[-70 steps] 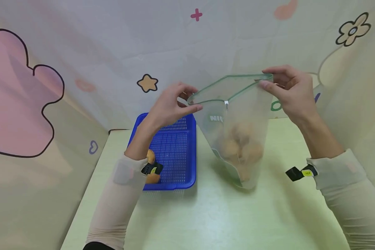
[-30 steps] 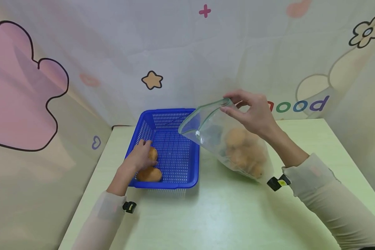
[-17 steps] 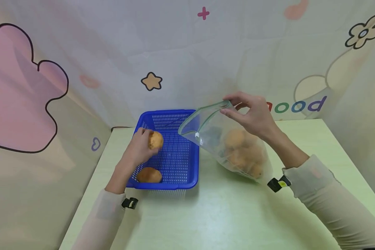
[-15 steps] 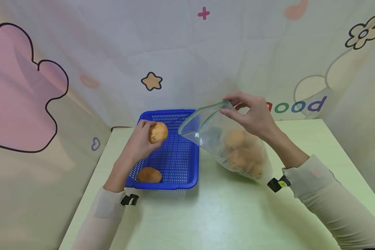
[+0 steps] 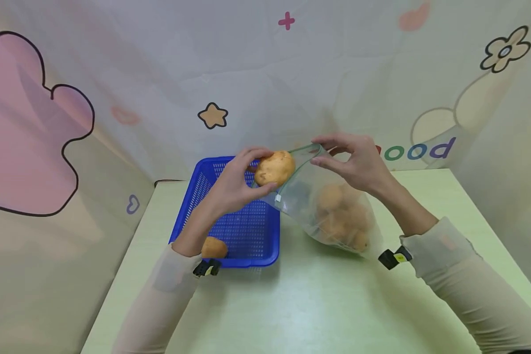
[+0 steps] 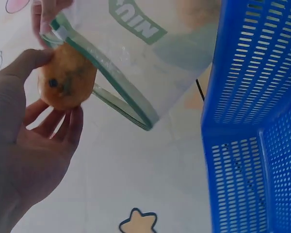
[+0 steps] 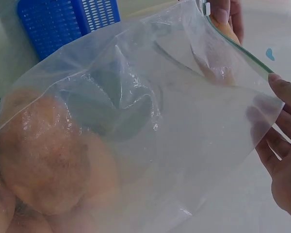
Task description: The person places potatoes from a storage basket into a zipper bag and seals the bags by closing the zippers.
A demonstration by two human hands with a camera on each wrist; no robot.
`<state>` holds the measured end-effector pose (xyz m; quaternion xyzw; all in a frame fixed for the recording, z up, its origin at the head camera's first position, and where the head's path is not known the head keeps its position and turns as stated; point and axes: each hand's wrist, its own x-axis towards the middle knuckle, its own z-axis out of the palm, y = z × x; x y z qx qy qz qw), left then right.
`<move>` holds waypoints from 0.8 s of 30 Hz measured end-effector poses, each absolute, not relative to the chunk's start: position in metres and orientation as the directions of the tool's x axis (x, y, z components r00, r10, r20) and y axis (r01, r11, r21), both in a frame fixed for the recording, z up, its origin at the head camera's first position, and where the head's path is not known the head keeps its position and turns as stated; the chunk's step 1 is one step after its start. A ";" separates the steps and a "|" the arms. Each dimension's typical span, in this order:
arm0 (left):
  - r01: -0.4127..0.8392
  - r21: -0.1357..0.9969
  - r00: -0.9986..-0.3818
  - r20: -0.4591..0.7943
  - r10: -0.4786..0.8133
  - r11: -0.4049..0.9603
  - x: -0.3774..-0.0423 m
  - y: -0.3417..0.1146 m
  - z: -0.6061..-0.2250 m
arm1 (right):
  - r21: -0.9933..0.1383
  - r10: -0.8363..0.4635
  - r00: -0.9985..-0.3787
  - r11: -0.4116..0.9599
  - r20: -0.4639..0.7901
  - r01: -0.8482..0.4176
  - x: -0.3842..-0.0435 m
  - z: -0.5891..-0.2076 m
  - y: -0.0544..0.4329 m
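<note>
My left hand [image 5: 236, 184] grips a potato [image 5: 275, 168] between thumb and fingers, right at the open mouth of a translucent zip bag [image 5: 301, 206]. In the left wrist view the same potato [image 6: 68, 77] overlaps the bag's green-edged opening [image 6: 121, 97]. My right hand [image 5: 356, 160] pinches the far corner of the bag's mouth, thumb on one side and fingers on the other. Several potatoes [image 7: 43, 155] lie in the bottom of the bag, which leans on the table. One more potato [image 5: 214, 247] sits in the blue basket [image 5: 272, 246], partly hidden by my left wrist.
The basket stands left of the bag on a pale green table [image 5: 292, 305]. A printed cloth [image 5: 248, 73] hangs behind and along the sides. Bands with black devices [image 5: 395, 258] are on both wrists.
My left hand let go of the bag's rim, took a potato from the basket and carried it up and right to the bag's mouth. My right hand came lower and left, tilting the bag.
</note>
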<state>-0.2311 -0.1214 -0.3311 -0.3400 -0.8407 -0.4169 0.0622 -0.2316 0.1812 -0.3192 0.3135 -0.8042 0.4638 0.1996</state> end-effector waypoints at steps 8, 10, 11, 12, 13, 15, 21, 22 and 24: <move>0.546 0.760 -0.789 0.325 0.521 0.352 -0.240 -0.108 -0.346 | -0.609 -0.310 -0.740 0.426 0.597 -0.669 -0.229 -0.322 0.185; 0.541 0.767 -0.790 0.322 0.522 0.345 -0.241 -0.102 -0.349 | -0.612 -0.302 -0.745 0.431 0.595 -0.663 -0.229 -0.323 0.185; 0.538 0.771 -0.790 0.319 0.524 0.341 -0.241 -0.100 -0.351 | -0.614 -0.300 -0.747 0.432 0.594 -0.661 -0.229 -0.323 0.185; 0.537 0.774 -0.789 0.319 0.526 0.335 -0.242 -0.098 -0.353 | -0.614 -0.298 -0.747 0.433 0.594 -0.660 -0.229 -0.324 0.184; 0.534 0.779 -0.789 0.318 0.526 0.330 -0.242 -0.097 -0.355 | -0.616 -0.297 -0.749 0.432 0.593 -0.659 -0.229 -0.324 0.184; 0.526 0.790 -0.791 0.319 0.521 0.314 -0.241 -0.096 -0.357 | -0.619 -0.294 -0.749 0.428 0.594 -0.659 -0.229 -0.325 0.183; 0.527 0.764 -0.811 0.323 0.487 0.371 -0.236 -0.112 -0.357 | -0.614 -0.296 -0.737 0.413 0.607 -0.672 -0.231 -0.328 0.181; 0.525 0.756 -0.816 0.317 0.484 0.391 -0.235 -0.118 -0.357 | -0.613 -0.296 -0.736 0.413 0.609 -0.673 -0.232 -0.329 0.181; 0.514 0.743 -0.827 0.295 0.479 0.429 -0.232 -0.132 -0.359 | -0.610 -0.294 -0.735 0.416 0.611 -0.674 -0.232 -0.330 0.181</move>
